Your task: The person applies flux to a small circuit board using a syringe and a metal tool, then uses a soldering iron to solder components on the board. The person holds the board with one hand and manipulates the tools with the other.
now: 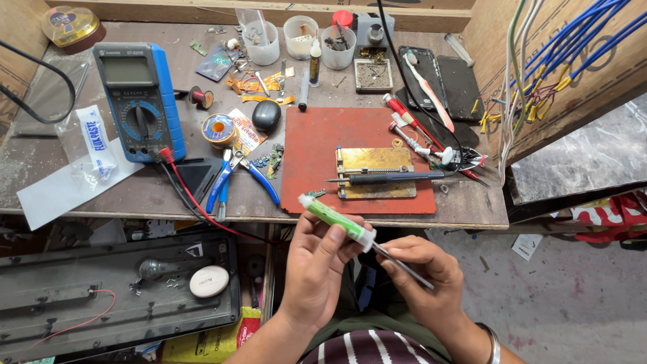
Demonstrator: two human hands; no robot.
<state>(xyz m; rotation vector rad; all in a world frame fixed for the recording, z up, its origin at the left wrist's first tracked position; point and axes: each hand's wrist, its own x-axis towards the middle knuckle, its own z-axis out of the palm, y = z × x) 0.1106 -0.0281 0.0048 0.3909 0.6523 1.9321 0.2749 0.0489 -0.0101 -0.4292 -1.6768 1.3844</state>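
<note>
Striped cloth at the person's lap sits closest, and just above it both hands work in front of the bench's near edge. Fingers of the left hand (317, 259) are wrapped around a green syringe (335, 219) with a white plunger flange, its capped tip pointing up and left toward the bench edge. Closed too is the right hand (424, 273), pinching a thin metal rod (403, 264) that runs in line with the syringe's rear end, seemingly its plunger; whether it is seated inside the barrel I cannot tell. As far as I can judge, whatever is in the syringe has not been put anywhere yet: the cap looks to be on, and the brass board holder (376, 172) on the red mat (317, 158) carries only a dark soldering iron (384, 178) laid across it. Room is tight up there. Blue-handled pliers (232, 176) and a small circuit board (271, 160) lie just left of the mat, a blue multimeter (138, 101) with its red lead fills the left side, and a tangle of tools and wires (532, 74) crowds the right edge. Only the strip of mat in front of the holder, along the bench's near edge, is uncluttered, and the hands hover just off it.
</note>
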